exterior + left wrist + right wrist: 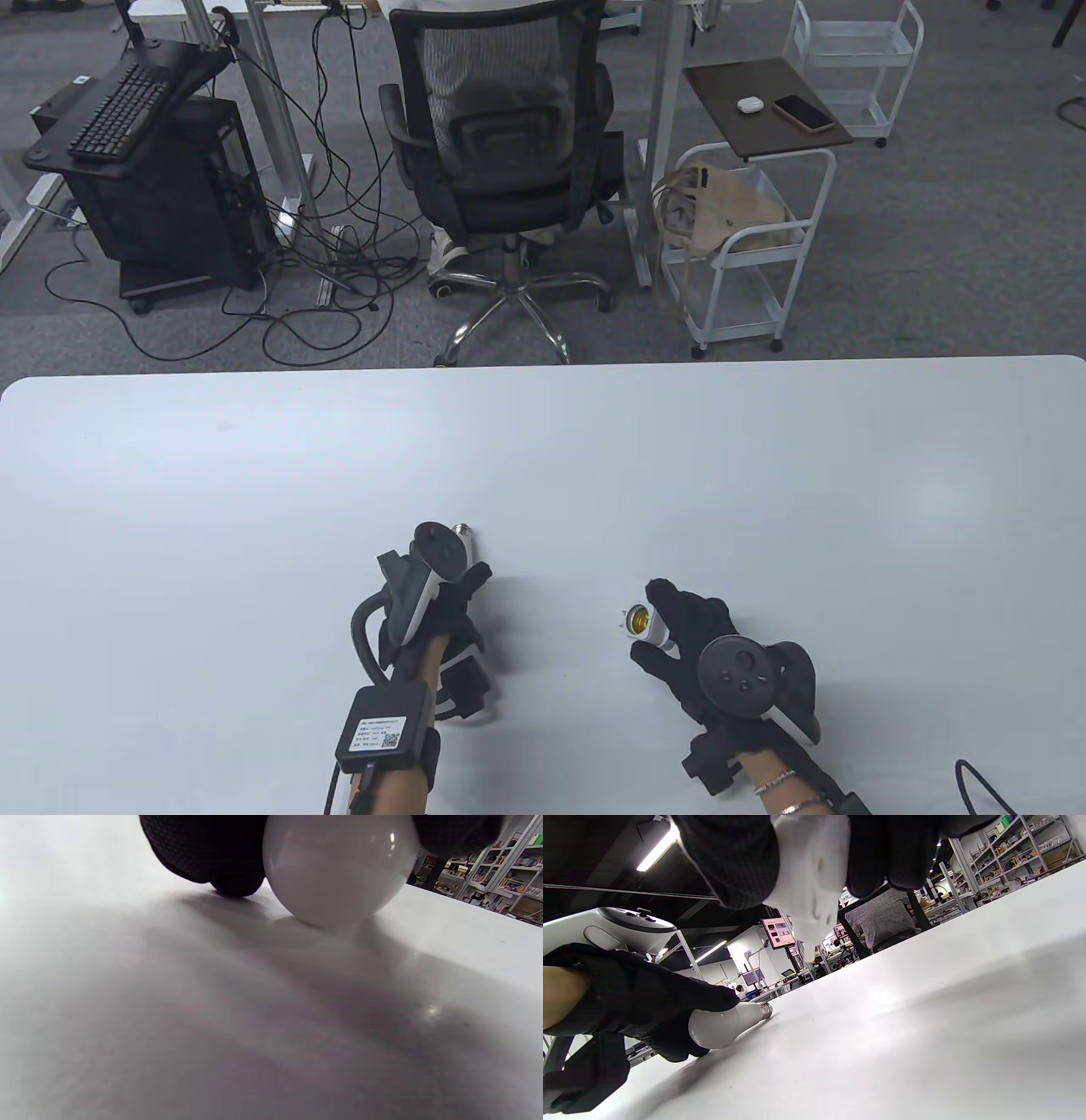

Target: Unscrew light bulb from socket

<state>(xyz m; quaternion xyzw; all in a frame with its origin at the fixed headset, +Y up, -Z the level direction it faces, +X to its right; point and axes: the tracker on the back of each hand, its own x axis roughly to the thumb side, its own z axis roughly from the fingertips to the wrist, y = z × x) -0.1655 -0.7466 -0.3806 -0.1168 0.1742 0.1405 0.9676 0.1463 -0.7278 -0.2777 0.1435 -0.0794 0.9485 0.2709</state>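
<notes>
The white light bulb (339,870) lies on its side on the white table (764,475), separate from the socket. My left hand (462,581) grips its glass, which touches the tabletop. The metal screw base (464,532) pokes out beyond the hand, pointing away from me. The bulb also shows in the right wrist view (721,1027) with my left hand (636,993) over it. My right hand (657,628) holds the white socket (810,870) a little above the table. Its brass-lined open mouth (640,621) faces left toward the bulb.
The table's far edge (543,369) runs across the middle of the table view. Beyond it stand an office chair (509,127) and a white cart (747,246). A black cable (984,785) lies at the table's near right corner.
</notes>
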